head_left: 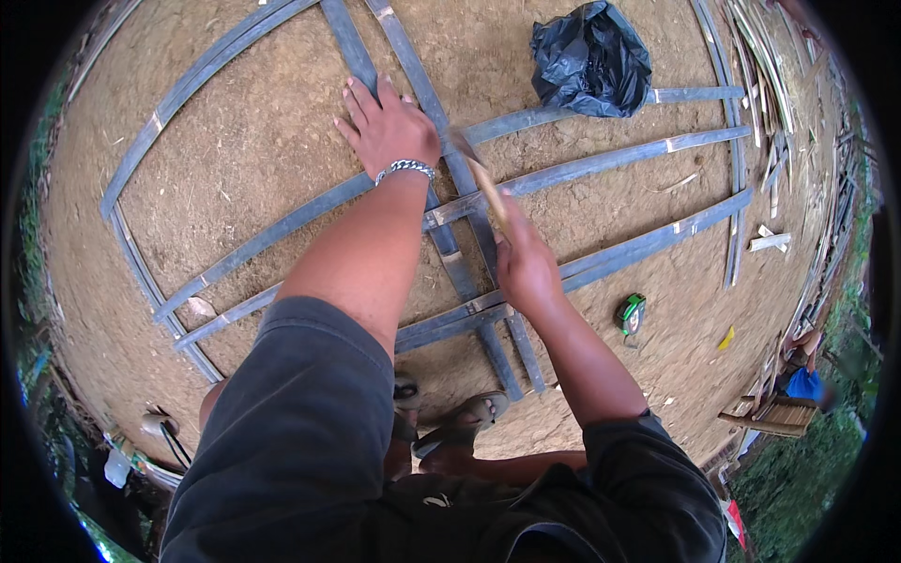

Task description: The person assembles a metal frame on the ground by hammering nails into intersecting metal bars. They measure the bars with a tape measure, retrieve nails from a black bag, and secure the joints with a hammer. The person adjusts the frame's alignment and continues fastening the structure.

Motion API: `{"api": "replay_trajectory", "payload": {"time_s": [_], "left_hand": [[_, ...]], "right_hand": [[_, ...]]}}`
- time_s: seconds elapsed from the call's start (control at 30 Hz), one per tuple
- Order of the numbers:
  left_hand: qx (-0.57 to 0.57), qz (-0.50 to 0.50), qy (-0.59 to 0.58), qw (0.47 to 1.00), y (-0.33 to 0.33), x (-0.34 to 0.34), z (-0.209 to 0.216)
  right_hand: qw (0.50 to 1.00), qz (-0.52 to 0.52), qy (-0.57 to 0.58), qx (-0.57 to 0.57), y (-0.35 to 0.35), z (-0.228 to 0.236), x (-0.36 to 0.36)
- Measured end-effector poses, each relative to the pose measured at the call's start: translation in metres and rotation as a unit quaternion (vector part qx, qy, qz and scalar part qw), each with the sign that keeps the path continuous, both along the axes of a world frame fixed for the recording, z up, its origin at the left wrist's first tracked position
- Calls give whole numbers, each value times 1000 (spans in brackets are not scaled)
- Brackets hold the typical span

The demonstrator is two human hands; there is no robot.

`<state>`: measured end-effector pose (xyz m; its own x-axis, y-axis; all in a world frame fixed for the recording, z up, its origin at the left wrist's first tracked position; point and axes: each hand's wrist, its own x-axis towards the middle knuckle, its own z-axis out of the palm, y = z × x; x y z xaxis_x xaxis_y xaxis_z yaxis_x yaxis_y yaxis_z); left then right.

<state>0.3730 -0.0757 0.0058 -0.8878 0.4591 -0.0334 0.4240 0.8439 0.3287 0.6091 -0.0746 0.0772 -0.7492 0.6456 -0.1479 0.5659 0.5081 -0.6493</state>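
Dark grey bamboo slats (pixel 572 174) with pale joints lie crossed in a lattice on the dirt ground. My left hand (pixel 389 127) rests flat with fingers spread over an upright slat (pixel 347 42), near where it meets a cross slat. A bracelet circles that wrist. My right hand (pixel 527 258) is closed round the wooden handle of a hammer (pixel 489 192). The hammer's head is blurred by motion and sits just right of my left hand, over the paired upright slats. Whether it touches them I cannot tell.
A black plastic bag (pixel 591 61) lies over a slat at the far right. A green and black tape measure (pixel 631 314) is on the dirt near my right forearm. Split bamboo strips (pixel 765 70) are piled along the right edge, above a wooden stool-like piece (pixel 771 415).
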Motion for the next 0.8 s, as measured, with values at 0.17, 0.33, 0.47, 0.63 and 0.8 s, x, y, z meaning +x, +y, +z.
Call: {"api": "replay_trajectory", "payload": {"time_s": [0.17,0.33,0.47,0.63,0.8], "left_hand": [[-17,2,-1,1000,-3,0,1],[-11,1,1,1000,-2,0,-1],[-5,8,-8,1000,-2,-1,0],[-21,4,-7,1000,-4,-1,1],[-19,6,-19,1000,2,0,6]], "right_hand": [[998,-24,57,6,1,26,-14],[991,-26,132,-20,0,33,-11],[997,-12,-63,-49,4,40,-22],[992,-21,121,36,10,72,-37],[995,-40,91,-19,0,22,-10]]}}
